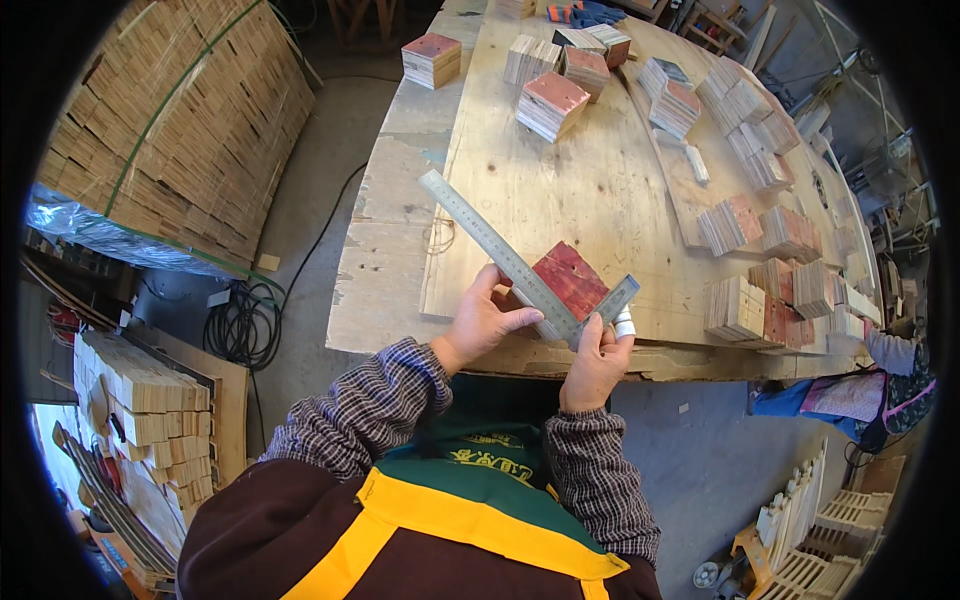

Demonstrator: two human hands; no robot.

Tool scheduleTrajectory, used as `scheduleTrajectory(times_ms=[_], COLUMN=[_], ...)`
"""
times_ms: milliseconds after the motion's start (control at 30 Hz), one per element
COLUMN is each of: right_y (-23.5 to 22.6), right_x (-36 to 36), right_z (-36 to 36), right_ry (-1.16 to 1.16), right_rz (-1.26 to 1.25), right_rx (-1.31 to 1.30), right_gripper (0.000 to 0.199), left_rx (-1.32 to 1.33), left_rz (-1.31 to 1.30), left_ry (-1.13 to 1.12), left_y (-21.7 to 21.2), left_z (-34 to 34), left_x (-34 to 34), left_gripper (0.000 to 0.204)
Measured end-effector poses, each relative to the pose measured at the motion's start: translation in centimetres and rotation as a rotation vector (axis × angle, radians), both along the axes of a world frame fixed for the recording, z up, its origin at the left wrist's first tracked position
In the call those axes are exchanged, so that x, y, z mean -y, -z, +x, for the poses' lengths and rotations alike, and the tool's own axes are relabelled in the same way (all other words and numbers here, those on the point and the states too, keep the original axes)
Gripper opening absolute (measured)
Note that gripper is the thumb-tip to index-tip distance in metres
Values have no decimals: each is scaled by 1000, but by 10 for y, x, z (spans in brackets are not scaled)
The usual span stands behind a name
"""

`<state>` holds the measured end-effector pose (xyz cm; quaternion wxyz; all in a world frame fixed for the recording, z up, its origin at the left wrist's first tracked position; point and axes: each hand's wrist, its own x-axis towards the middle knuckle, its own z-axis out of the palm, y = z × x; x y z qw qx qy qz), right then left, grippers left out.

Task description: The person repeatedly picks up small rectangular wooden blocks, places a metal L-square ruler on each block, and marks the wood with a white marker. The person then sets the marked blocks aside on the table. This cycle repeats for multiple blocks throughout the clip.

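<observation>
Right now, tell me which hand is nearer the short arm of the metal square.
Right. The right hand is right at the short arm, near the square's corner; the left hand is farther off to the left, beside the long arm.

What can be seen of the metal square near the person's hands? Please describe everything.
The metal square is L-shaped and silver-grey: a long, flat blade with fine graduation marks joins a shorter arm. It looks like steel. The blade points away and to the left, along the side of a red-topped block, near the table's front edge. The right hand grips it by the corner; whether the left hand touches it is unclear.
</observation>
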<state>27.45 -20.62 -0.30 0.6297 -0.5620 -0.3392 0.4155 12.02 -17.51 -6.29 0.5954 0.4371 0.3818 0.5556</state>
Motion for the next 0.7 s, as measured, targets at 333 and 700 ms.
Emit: scheduleTrajectory(times_ms=[333,700], right_y=[2,1], right_x=[0,1], right_z=[2,2], right_ry=[-13,-28], right_rz=[-30,-36], right_rx=[34,66], right_gripper=[39,39], left_rx=[-2,30], left_rz=[5,7], left_ry=[-8,-5], left_y=[-3,-3], left_z=[0,1], left_x=[0,0], left_gripper=[61,61])
